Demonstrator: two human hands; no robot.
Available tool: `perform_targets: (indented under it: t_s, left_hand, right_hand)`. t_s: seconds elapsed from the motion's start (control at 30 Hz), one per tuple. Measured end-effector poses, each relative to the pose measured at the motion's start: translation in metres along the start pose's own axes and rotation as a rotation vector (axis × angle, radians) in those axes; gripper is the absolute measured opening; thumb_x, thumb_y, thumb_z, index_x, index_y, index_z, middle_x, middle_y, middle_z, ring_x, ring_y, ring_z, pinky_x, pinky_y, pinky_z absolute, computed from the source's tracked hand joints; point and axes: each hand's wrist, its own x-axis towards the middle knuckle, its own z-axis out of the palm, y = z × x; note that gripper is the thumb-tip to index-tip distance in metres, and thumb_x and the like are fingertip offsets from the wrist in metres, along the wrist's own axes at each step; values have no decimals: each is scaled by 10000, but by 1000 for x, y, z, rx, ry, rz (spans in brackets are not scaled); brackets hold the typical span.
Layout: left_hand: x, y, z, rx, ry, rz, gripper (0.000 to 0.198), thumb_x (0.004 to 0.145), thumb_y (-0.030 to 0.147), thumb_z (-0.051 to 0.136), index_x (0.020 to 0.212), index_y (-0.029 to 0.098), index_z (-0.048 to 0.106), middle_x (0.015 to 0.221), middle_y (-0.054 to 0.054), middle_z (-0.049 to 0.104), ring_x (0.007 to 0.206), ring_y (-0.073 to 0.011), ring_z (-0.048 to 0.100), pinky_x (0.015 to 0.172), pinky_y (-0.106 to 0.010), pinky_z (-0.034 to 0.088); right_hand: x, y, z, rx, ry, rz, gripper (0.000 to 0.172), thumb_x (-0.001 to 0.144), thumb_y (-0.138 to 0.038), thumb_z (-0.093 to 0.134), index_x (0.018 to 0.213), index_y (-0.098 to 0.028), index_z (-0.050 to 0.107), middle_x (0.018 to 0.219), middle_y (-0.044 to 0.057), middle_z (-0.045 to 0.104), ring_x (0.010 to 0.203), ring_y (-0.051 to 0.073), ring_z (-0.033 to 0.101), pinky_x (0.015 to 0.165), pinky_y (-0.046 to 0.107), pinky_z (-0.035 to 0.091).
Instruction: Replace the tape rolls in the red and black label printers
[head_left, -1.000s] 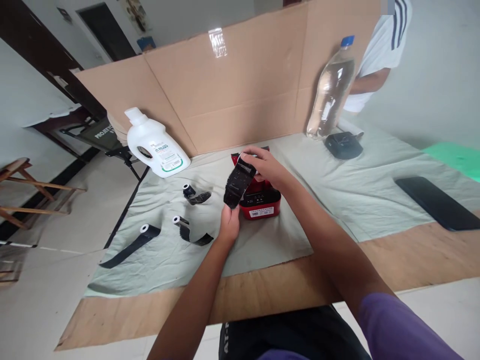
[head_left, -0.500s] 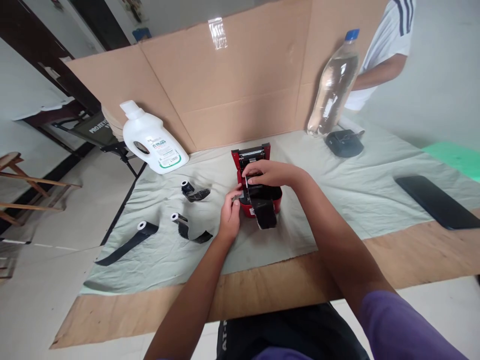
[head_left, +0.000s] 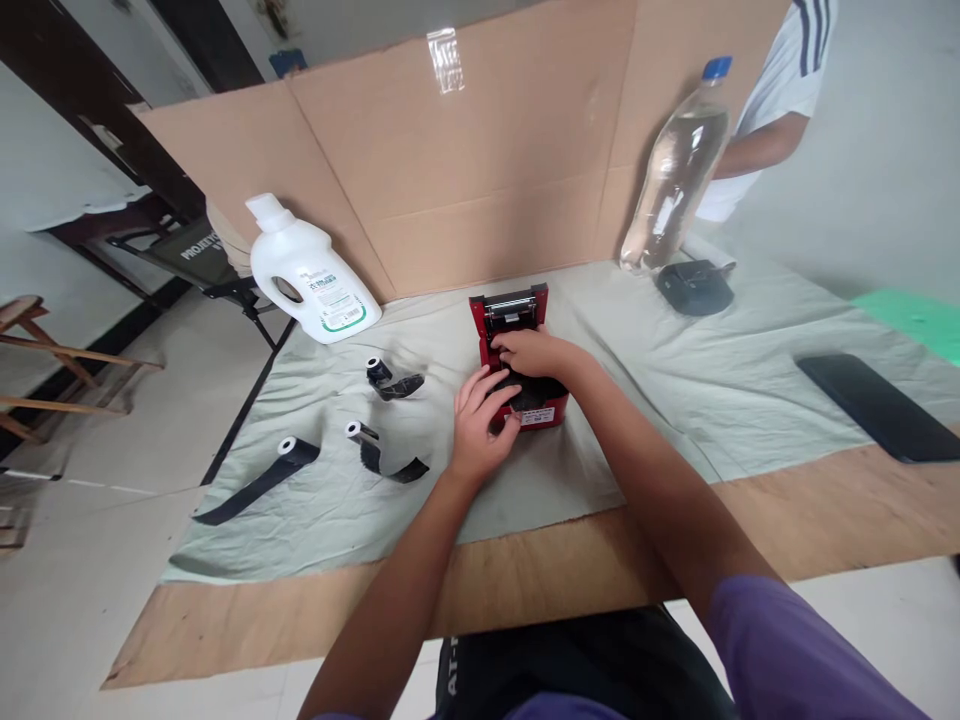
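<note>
A small red and black receipt printer (head_left: 559,411) stands on the cloth with its lid (head_left: 517,300) raised. My right hand (head_left: 537,354) reaches into its paper bay from the right, fingers bent round a black paper roll that is mostly hidden beneath them. From the roll a black paper strip (head_left: 531,392) lies over the printer's front. My left hand (head_left: 480,425) is at the front left corner, its fingers spread and the tips touching the strip. Left of the printer lie three more black paper rolls (head_left: 379,370), (head_left: 363,434), (head_left: 298,453) with their ends unrolled.
Behind stand a white detergent bottle (head_left: 315,270), a cardboard screen (head_left: 480,180) and a tall clear bottle (head_left: 675,175). A black computer mouse (head_left: 694,287) and a dark phone (head_left: 877,405) lie on the right. A person's arm (head_left: 765,145) shows beyond the screen.
The right hand has lowered the black roll into the printer. Its strip, hanging over the front before, now lies flatter. My left hand has moved from the printer's side onto the front, fingers spreading.
</note>
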Motion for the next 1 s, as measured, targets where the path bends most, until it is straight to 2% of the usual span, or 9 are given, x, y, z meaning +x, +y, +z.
perform_targets:
  t_s: [0.2, 0.37, 0.43, 0.57, 0.7, 0.77, 0.83, 0.87, 1.0]
  left_hand:
    - [1, 8, 5, 96, 129, 11, 194, 905, 206, 609, 1027, 250, 753, 1279, -79, 645, 1308, -278, 481, 1102, -508, 424]
    - [1, 12, 7, 88, 221, 72, 206, 890, 134, 612, 961, 249, 766, 1216, -80, 639, 1207, -250, 534, 1043, -469, 469]
    - [-1, 13, 8, 90, 232, 90, 212, 887, 121, 607, 946, 249, 765, 1204, -81, 633, 1179, -243, 546, 1021, -461, 479]
    - [-3, 12, 8, 122, 237, 107, 216, 887, 123, 616, 941, 264, 770, 1205, -84, 622, 1162, -241, 549, 1014, -466, 472]
    - [-3, 14, 10, 135, 266, 105, 214, 897, 131, 622, 946, 276, 771, 1227, -86, 603, 1178, -241, 539, 1019, -460, 462]
    - [-1, 15, 12, 125, 281, 119, 207, 909, 136, 615, 948, 278, 761, 1247, -84, 592, 1196, -239, 534, 1024, -451, 457]
    - [0, 13, 12, 129, 276, 91, 170, 924, 199, 626, 1035, 270, 733, 1288, -96, 583, 1225, -250, 527, 1041, -458, 448]
    - [0, 12, 12, 135, 263, 50, 213, 924, 266, 646, 1130, 260, 699, 1311, -112, 580, 1242, -266, 521, 1051, -469, 442]
    - [1, -1, 4, 172, 126, -149, 860, 818, 571, 728, 1507, 195, 376, 1301, -159, 629, 1232, -329, 530, 1047, -514, 428]
  right_hand:
    - [-39, 9, -50, 409, 10, -11, 331, 955, -411, 538, 812, -167, 708, 860, 76, 727, 797, 203, 633, 773, 324, 462]
    - [-24, 30, -44, 502, 672, 148, 273, 888, -448, 603, 820, -185, 632, 808, 44, 648, 798, 181, 570, 782, 328, 456]
    - [-10, 35, -28, 608, 772, 121, 248, 866, -452, 601, 862, -204, 600, 819, 20, 615, 801, 173, 553, 765, 316, 454]
    - [-13, 37, 1, 887, 697, 61, 215, 829, -434, 571, 793, -223, 544, 762, -19, 552, 698, 149, 508, 695, 296, 442]
    - [-47, 44, 24, 804, 621, -59, 161, 761, -355, 629, 704, -214, 577, 1069, 43, 613, 953, 196, 575, 849, 338, 462]
    - [-56, 50, 35, 785, 653, -16, 171, 731, -316, 643, 885, -243, 665, 1266, 51, 571, 1065, 220, 569, 916, 371, 468]
    - [-57, 56, 47, 886, 696, 59, 450, 717, -295, 634, 1166, -310, 637, 1386, 35, 532, 1172, 235, 550, 990, 405, 467]
    - [-55, 58, 53, 970, 695, 90, 534, 723, -301, 625, 1254, -334, 593, 1412, 26, 532, 1233, 238, 533, 1033, 420, 457]
    - [-49, 62, 73, 1247, 605, 160, 567, 774, -392, 614, 1333, -331, 546, 1420, 20, 578, 1341, 258, 513, 1110, 460, 436]
